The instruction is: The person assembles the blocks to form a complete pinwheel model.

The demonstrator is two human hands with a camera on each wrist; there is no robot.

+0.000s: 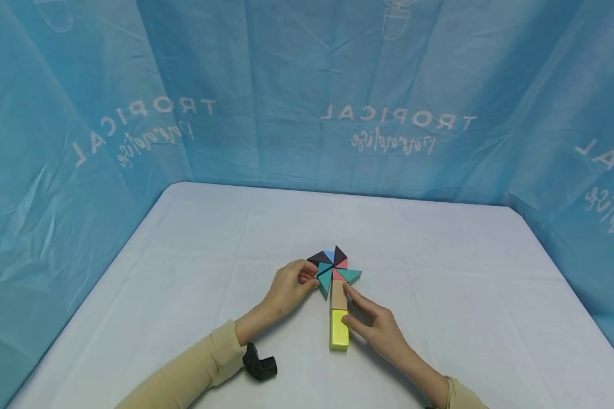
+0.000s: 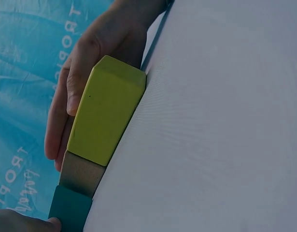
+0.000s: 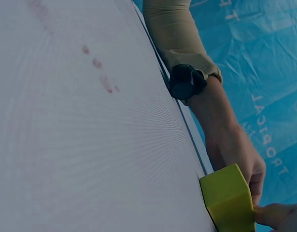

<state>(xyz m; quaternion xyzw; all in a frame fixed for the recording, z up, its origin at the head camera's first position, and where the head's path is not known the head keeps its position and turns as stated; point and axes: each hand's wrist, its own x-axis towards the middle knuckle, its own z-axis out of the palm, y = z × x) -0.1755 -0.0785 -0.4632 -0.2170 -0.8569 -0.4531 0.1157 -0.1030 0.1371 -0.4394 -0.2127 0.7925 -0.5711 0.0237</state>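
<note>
Flat on the table in the head view lies a pinwheel of triangular blocks, with black pieces [image 1: 340, 254], pink pieces [image 1: 341, 264], a blue piece [image 1: 330, 254] and teal pieces [image 1: 324, 282]. Below it run a natural wood block [image 1: 339, 295] and a yellow block [image 1: 339, 330], end to end. My left hand [image 1: 287, 289] touches the pinwheel's left side with thumb and forefinger; its thumb meets a teal block [image 2: 71, 210] in the left wrist view. My right hand [image 1: 381, 329] rests fingertips against the right sides of the wood and yellow blocks.
A black device [image 1: 259, 363] sits at the left cuff. White cloth [image 1: 225, 227] covers the table, and blue printed curtains [image 1: 297, 142] hang behind it and at both sides.
</note>
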